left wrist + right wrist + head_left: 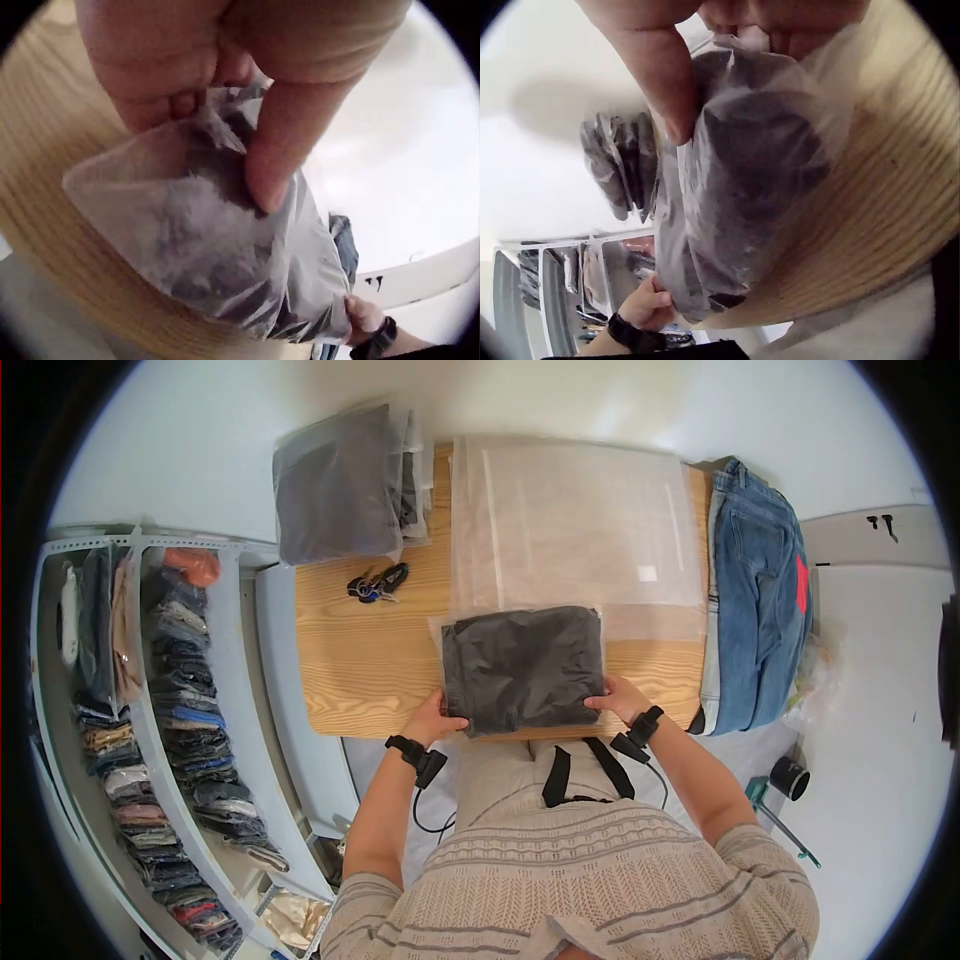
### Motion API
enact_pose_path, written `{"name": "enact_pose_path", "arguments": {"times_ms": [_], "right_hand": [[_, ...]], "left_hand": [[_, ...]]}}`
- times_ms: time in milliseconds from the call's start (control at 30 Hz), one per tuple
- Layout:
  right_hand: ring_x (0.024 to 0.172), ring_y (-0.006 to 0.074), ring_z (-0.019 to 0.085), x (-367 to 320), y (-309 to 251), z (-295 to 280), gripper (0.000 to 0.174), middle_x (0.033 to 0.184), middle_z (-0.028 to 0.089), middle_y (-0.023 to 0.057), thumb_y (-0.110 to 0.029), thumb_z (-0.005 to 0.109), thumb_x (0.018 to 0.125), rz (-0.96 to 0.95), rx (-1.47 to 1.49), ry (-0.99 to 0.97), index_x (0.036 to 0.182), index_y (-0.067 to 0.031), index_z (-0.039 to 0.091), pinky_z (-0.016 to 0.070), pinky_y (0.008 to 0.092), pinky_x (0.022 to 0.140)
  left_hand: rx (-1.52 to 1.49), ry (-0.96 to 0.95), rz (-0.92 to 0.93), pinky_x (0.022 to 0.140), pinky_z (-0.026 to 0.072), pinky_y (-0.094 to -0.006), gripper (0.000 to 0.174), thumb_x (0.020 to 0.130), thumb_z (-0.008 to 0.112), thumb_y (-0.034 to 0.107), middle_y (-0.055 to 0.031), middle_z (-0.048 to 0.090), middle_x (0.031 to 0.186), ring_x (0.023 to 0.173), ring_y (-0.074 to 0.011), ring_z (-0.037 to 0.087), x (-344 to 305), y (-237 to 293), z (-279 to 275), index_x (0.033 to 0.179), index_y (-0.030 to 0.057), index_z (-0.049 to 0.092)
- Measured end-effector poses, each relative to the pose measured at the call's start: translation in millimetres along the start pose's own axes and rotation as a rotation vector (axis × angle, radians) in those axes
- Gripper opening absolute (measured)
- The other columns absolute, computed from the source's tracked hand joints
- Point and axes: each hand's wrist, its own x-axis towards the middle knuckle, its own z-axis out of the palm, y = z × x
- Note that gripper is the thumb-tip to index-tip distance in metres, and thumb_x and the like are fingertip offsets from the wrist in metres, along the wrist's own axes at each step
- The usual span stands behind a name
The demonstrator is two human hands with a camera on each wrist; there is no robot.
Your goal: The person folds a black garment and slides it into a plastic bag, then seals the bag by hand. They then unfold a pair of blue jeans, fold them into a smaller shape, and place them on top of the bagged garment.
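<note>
A folded dark garment in a clear plastic bag [525, 670] lies at the front edge of the wooden table. My left hand [432, 720] grips its left side, the thumb on top and the fingers beneath, as the left wrist view shows with the thumb [274, 161] on the plastic. On the opposite side my right hand [622, 700] pinches the bag the same way, its thumb [667, 97] over the upper face in the right wrist view. The plastic is creased near both hands.
Flat clear bags [575, 525] lie behind the garment. A stack of bagged dark garments [335, 490] stands back left, with keys [378, 584] in front of it. Folded jeans [760, 600] lie at the right edge. Shelves [235, 700] of bagged clothes stand to the left.
</note>
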Motion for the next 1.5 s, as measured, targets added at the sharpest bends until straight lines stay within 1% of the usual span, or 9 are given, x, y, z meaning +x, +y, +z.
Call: {"name": "enact_pose_path", "arguments": {"times_ms": [100, 200, 767, 967, 1033, 1267, 1333, 1433, 1500], "right_hand": [[0.087, 0.012, 0.054, -27, -64, 15, 0.042, 0.1, 0.061, 0.005, -0.012, 0.069, 0.076, 0.163, -0.197, 0.075, 0.114, 0.0004, 0.054, 0.0416, 0.025, 0.08], [0.082, 0.0092, 0.054, -33, -59, 14, 0.032, 0.093, 0.062, 0.0026, -0.013, 0.067, 0.08, -0.053, 0.02, 0.059, 0.106, 0.0026, 0.057, 0.0431, 0.0238, 0.075], [0.055, 0.0082, 0.037, -26, -210, 94, 0.043, 0.056, 0.042, 0.0, -0.035, 0.067, 0.08, -0.125, -0.445, 0.116, 0.061, -0.0015, 0.047, 0.0321, 0.0276, 0.048], [0.06, 0.0053, 0.04, -7, -293, 128, 0.03, 0.064, 0.046, -0.0046, -0.027, 0.066, 0.083, -0.219, -0.589, 0.022, 0.071, -0.0011, 0.054, 0.0348, 0.0231, 0.053], [0.057, 0.0078, 0.04, 17, -312, 136, 0.038, 0.058, 0.046, -0.0002, -0.032, 0.067, 0.08, -0.457, -0.37, 0.023, 0.068, 0.0003, 0.052, 0.0354, 0.0265, 0.051], [0.064, 0.0082, 0.05, 147, -352, 151, 0.032, 0.07, 0.057, 0.0011, -0.029, 0.066, 0.081, -0.697, -0.088, 0.099, 0.087, 0.002, 0.059, 0.041, 0.0234, 0.059], [0.075, 0.0153, 0.056, 193, -337, 149, 0.041, 0.083, 0.06, 0.0084, -0.032, 0.069, 0.078, -0.476, -0.186, 0.237, 0.097, 0.0037, 0.058, 0.0447, 0.0274, 0.068], [0.092, 0.0249, 0.058, 231, -310, 155, 0.054, 0.099, 0.059, 0.0165, -0.035, 0.071, 0.074, -0.577, -0.469, 0.613, 0.105, 0.0058, 0.056, 0.0448, 0.033, 0.08], [0.104, 0.0308, 0.053, 240, -303, 155, 0.064, 0.11, 0.054, 0.0216, -0.037, 0.074, 0.07, -0.589, -0.268, 0.511, 0.113, 0.0067, 0.052, 0.0416, 0.0363, 0.089]], "left_hand": [[0.188, 0.082, -0.018, 0.089, 0.0428, -0.0292, 0.047, 0.074, 0.065, -0.004, -0.0096, 0.056, 0.113, 0.103, -0.0159, 0.053, -1, 17, 6, 0.117, -0.0029, 0.047], [0.009, 0.111, 0.15, 0.078, 0.0443, -0.0275, 0.037, 0.076, 0.068, 0.003, -0.0074, 0.057, 0.098, 0.091, -0.0129, 0.052, -23, 48, 18, 0.108, -0.0023, 0.05], [-0.165, 0.311, 0.296, 0.087, 0.0425, -0.0269, 0.055, 0.077, 0.07, 0.009, -0.0093, 0.054, 0.112, 0.101, -0.0146, 0.052, -126, 119, -36, 0.122, -0.0047, 0.041], [-0.12, 0.366, 0.461, 0.087, 0.0441, -0.0287, 0.055, 0.078, 0.068, 0.006, -0.0082, 0.054, 0.112, 0.101, -0.0149, 0.053, -158, 187, -72, 0.125, -0.0042, 0.04], [-0.084, 0.429, 0.66, 0.09, 0.0419, -0.0282, 0.049, 0.077, 0.067, 0.004, -0.0069, 0.056, 0.11, 0.101, -0.0146, 0.053, -150, 216, -91, 0.121, -0.0028, 0.045], [-0.387, 0.517, 0.904, 0.089, 0.0424, -0.0287, 0.056, 0.078, 0.065, 0.001, -0.0086, 0.055, 0.112, 0.101, -0.0169, 0.053, -25, 276, -212, 0.126, -0.0019, 0.038], [-0.544, 0.543, 0.889, 0.086, 0.0445, -0.0288, 0.057, 0.077, 0.066, 0.0, -0.0086, 0.055, 0.111, 0.099, -0.0175, 0.054, 30, 255, -238, 0.127, -0.0019, 0.036], [-0.416, 0.713, 0.807, 0.087, 0.0427, -0.0293, 0.059, 0.076, 0.067, 0.003, -0.0093, 0.053, 0.112, 0.1, -0.019, 0.053, 70, 246, -252, 0.126, -0.0005, 0.036], [-0.354, 0.702, 0.731, 0.089, 0.04, -0.0302, 0.058, 0.075, 0.067, 0.007, -0.0104, 0.051, 0.115, 0.104, -0.0198, 0.05, 64, 246, -247, 0.125, 0.0021, 0.037]]}}
